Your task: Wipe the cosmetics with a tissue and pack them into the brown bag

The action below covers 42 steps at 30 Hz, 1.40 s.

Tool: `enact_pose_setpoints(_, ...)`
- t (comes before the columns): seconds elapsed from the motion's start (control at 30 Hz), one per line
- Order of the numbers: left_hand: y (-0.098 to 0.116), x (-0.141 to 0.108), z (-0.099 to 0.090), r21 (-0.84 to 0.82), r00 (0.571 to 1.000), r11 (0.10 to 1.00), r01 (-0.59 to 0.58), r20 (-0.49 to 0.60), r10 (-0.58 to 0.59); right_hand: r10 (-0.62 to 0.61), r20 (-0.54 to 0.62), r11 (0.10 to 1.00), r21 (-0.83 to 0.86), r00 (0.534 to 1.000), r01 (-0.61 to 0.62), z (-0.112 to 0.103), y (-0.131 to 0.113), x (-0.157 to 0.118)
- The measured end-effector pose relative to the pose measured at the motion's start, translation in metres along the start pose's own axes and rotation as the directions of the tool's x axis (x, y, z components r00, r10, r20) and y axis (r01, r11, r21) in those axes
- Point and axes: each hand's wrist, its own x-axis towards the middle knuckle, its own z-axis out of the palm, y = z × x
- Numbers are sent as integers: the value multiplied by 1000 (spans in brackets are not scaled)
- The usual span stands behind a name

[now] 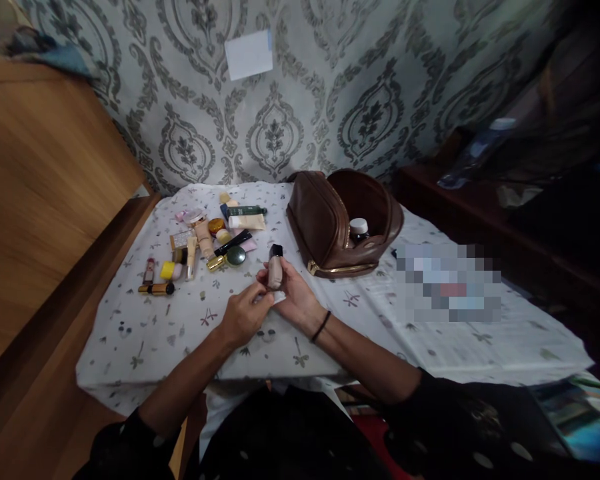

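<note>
A foundation bottle [275,272] with a black cap and beige contents stands tilted in my right hand [300,300], whose fingers wrap round it. Just below the bottle, my left hand [243,313] pinches a small white piece [279,297] that looks like a tissue or wipe. Both hands meet above the patterned white cloth. Behind and to the right sits a brown toiletry bag [313,220], unzipped, with a white-capped jar [359,228] inside. To the left lies a loose group of cosmetics, among them a green tube [247,211], a cream tube [247,223] and a yellow-capped item [167,270].
The table [180,353] under the cloth backs onto a papered wall. A wooden cabinet [50,180] borders it on the left. At the right lies a blurred-out item [450,283]; beyond it a plastic bottle [475,153] leans on a dark surface.
</note>
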Motion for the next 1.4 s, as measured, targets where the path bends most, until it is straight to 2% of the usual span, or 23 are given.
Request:
enact_pose_setpoints(0.07, -3, 1, 0, -62, 999, 997, 41, 7, -41, 34, 39, 999, 1, 999, -34, 3, -4, -4)
enact_pose_setpoints(0.23, -8, 3, -3, -320, 986, 939, 124, -67, -153, 96, 95, 995, 31, 991, -99, 10, -8, -12)
enact_pose_setpoints(0.3, -7, 3, -5, -367, 982, 920, 139, -67, -175, 97, 110, 995, 24, 989, -100, 10, -6, -12)
enact_pose_setpoints(0.37, -7, 4, -6, -388, 968, 899, 205, -59, -246, 92, 119, 996, -5, 989, -92, 8, -3, -10)
enact_pose_setpoints(0.43, -7, 4, -8, -408, 929, 858, 312, -58, -365, 67, 129, 997, -52, 989, -60, 5, 2, -8)
enact_pose_setpoints(0.53, -10, 6, -12, -456, 838, 762, 461, -60, -543, 12, 187, 991, -135, 982, 13, 2, 8, -7)
enact_pose_setpoints(0.6, -11, 8, -13, -508, 790, 694, 511, -39, -611, -27, 235, 980, -183, 972, 72, 2, 11, -9)
enact_pose_setpoints(0.63, -12, 8, -14, -541, 782, 660, 521, -7, -623, -49, 250, 975, -200, 967, 101, 3, 12, -11)
enact_pose_setpoints(0.7, -12, 10, -14, -609, 793, 592, 528, 105, -600, -90, 259, 963, -225, 962, 151, 6, 12, -14)
enact_pose_setpoints(0.8, -9, 11, -12, -676, 814, 484, 556, 323, -483, -155, 244, 945, -245, 957, 216, 9, 11, -18)
enact_pose_setpoints(0.9, -8, 12, -11, -704, 780, 356, 614, 471, -412, -203, 236, 922, -281, 950, 267, 10, 9, -19)
enact_pose_setpoints(0.97, -8, 13, -13, -707, 759, 309, 636, 502, -414, -223, 271, 890, -335, 936, 309, 9, 7, -19)
enact_pose_setpoints(1.07, -8, 14, -16, -675, 760, 377, 635, 456, -464, -216, 356, 790, -484, 909, 377, 7, 0, -20)
enact_pose_setpoints(1.17, -9, 12, -16, -607, 769, 492, 624, 369, -521, -217, 395, 622, -649, 893, 438, 6, -15, -24)
enact_pose_setpoints(1.23, -9, 11, -15, -611, 774, 492, 620, 374, -512, -210, 439, 499, -721, 874, 482, 6, -28, -30)
enact_pose_setpoints(1.3, -8, 11, -16, -654, 756, 396, 645, 473, -452, -152, 488, 401, -765, 860, 505, 5, -41, -38)
enact_pose_setpoints(1.33, -6, 10, -18, -665, 732, 321, 675, 546, -407, -98, 497, 379, -782, 862, 494, 4, -47, -42)
enact_pose_setpoints(1.4, -4, 10, -22, -630, 651, 175, 757, 701, -292, 25, 477, 432, -798, 879, 420, -1, -56, -48)
